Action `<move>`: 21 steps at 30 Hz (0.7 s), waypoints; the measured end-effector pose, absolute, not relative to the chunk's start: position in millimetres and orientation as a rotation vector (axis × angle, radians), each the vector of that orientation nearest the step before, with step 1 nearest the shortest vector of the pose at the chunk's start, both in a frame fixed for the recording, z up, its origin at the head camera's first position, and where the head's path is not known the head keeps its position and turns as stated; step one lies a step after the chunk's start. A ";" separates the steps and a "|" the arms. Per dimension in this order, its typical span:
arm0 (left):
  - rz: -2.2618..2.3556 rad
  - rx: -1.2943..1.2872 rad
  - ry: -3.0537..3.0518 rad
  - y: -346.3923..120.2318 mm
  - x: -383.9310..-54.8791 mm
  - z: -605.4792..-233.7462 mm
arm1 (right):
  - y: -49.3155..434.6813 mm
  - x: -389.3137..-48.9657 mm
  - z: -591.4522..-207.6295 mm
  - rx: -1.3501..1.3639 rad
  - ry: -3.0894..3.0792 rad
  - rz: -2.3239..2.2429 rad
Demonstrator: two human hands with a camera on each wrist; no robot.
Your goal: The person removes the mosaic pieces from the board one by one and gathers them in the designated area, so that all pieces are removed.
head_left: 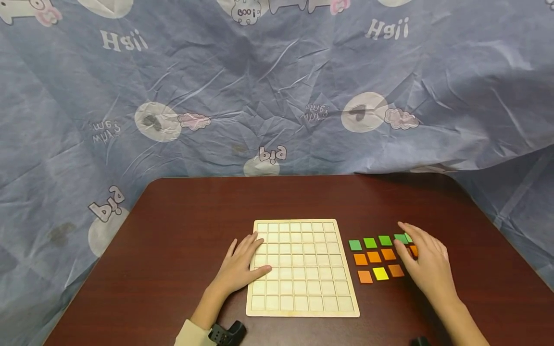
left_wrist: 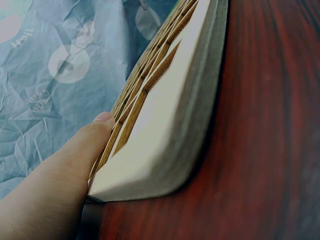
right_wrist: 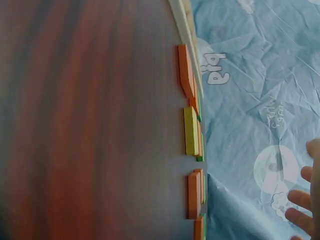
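Note:
A pale wooden board [head_left: 303,274] with a grid of shallow square cells lies flat on the table. My left hand [head_left: 239,265] rests on its left edge, fingers spread and thumb lying over the cells; the left wrist view shows this thumb [left_wrist: 82,150] against the board's raised side. To the board's right, small square tiles lie in rows: green tiles [head_left: 370,242] at the back, orange tiles [head_left: 374,257] in the middle, and a yellow tile [head_left: 380,274] between orange ones in front. Over the right end of these rows hovers my right hand [head_left: 428,264], holding nothing, partly covering some tiles.
The dark reddish-brown table [head_left: 195,206] has rounded far corners. Behind it hangs a wrinkled blue printed cloth [head_left: 242,86]. A black wrist device [head_left: 227,333] sits at the left cuff.

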State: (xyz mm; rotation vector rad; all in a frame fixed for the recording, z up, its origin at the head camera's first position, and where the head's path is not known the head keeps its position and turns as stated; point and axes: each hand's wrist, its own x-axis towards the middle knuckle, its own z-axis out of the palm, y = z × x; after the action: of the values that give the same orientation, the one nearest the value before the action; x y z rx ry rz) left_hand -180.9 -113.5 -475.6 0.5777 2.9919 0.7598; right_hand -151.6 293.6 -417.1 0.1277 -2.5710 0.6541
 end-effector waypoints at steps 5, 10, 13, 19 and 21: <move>0.762 0.577 2.993 -113.5 -179.8 -475.7 | 293.4 -159.8 -414.2 0.192 -2.660 0.440; 0.759 0.582 3.000 -113.9 -179.3 -475.8 | 291.1 -163.1 -411.5 0.213 -2.780 0.307; 0.748 0.582 3.005 -114.4 -179.7 -476.2 | 290.0 -164.2 -410.3 0.218 -2.832 0.269; 0.740 0.578 3.011 -114.5 -180.6 -475.9 | 288.0 -166.1 -411.0 0.195 -2.909 0.257; 0.738 0.577 3.010 -114.6 -180.8 -476.1 | 287.3 -166.4 -411.2 0.188 -2.924 0.258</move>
State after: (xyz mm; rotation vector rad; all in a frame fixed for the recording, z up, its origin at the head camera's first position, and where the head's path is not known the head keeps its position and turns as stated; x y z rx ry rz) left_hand -180.8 -114.6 -476.1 0.5766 3.0095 0.7378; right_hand -166.4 287.3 -411.2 0.1877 -2.9236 0.2584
